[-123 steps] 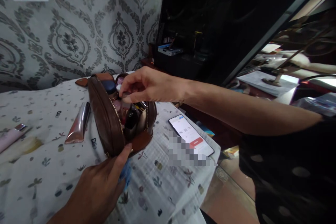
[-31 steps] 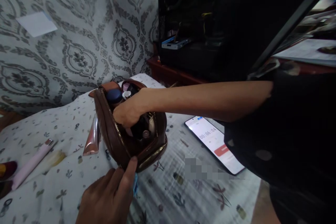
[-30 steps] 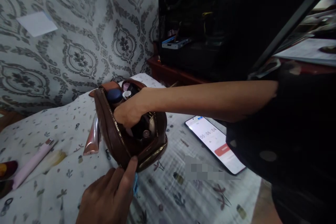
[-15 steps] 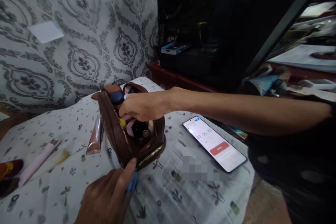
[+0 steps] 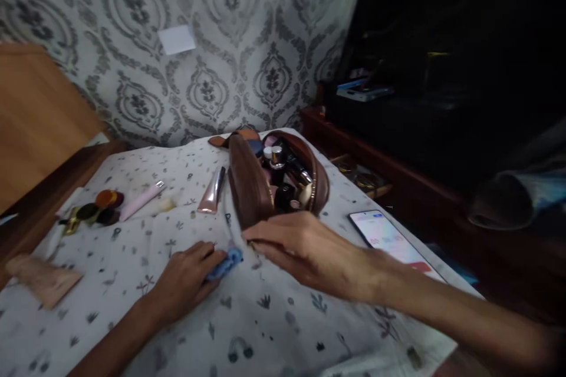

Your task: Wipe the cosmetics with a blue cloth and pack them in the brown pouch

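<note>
The left hand [image 5: 190,277], loosely curled, touches a blue cloth [image 5: 226,264], grip unclear. At its one o'clock, the right hand [image 5: 313,256] pinches the open bag's [image 5: 248,182] seven-o'clock corner; hard tugging could tip out crammed cosmetics [image 5: 277,156].

Phone [image 5: 393,245]: digits blurred, lower part behind right forearm [image 5: 442,313]
Bag [image 5: 247,182]: near end hidden by right hand [image 5: 312,253]
Blue bundle [image 5: 227,263]: partly under left hand [image 5: 188,274]

Head-worn view, facing forward and down, close above cloth [image 5: 194,359]
</note>
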`<state>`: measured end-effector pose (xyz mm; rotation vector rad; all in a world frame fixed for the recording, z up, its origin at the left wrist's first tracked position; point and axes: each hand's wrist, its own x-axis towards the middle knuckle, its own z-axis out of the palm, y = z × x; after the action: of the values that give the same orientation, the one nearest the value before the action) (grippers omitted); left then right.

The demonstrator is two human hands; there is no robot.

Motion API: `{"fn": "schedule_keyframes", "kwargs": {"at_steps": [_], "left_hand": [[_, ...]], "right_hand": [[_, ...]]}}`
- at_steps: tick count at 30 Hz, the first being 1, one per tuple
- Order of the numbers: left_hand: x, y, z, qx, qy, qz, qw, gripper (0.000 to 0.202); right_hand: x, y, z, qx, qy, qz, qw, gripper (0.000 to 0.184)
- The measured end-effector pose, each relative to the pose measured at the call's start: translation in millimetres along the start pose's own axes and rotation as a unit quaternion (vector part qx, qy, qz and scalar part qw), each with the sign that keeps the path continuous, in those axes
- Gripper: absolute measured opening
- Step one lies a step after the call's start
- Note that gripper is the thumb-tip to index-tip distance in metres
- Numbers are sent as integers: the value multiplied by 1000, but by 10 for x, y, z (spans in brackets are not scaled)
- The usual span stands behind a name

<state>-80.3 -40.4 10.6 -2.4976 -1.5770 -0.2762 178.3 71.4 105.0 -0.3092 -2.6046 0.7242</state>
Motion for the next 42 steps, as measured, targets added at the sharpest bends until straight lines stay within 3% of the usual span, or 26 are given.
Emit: {"fn": "schedule_keyframes", "kwargs": {"at_steps": [3,7,9,11,13,16,26,29,36,39,42], "left_hand": [[-67,-81,4,-35,-30,-42,998,12],[-141,-228,9,-71,-61,-146,985,9],[-172,-318,6,-84,-62,-202,974,7],[-200,-417,-2,-86,-46,-242,965,8],[-230,-517,-13,-82,-27,-276,957,12],[-282,-649,-33,-72,-3,-328,942,17],[-436,-868,-73,-37,40,-445,894,45],[-485,-948,-106,-29,41,-473,880,43],[-618,-1131,-184,-7,39,-552,833,15],[-677,-1234,-246,15,47,-588,808,31],[-752,-1395,-345,42,50,-627,776,33]], "right_hand": [[104,-15,412,51,-34,9,998,27],[384,88,912,178,-5,91,980,23],[568,173,1139,293,20,149,944,23],[752,255,1348,401,44,209,891,23],[904,316,1528,456,86,247,851,24],[1019,345,1711,460,121,253,842,28],[868,313,1756,351,82,191,913,37],[872,311,1757,338,77,183,920,37],[868,325,1756,333,72,180,923,34],[866,332,1751,329,68,177,925,33],[868,337,1748,327,70,174,926,32]]}}
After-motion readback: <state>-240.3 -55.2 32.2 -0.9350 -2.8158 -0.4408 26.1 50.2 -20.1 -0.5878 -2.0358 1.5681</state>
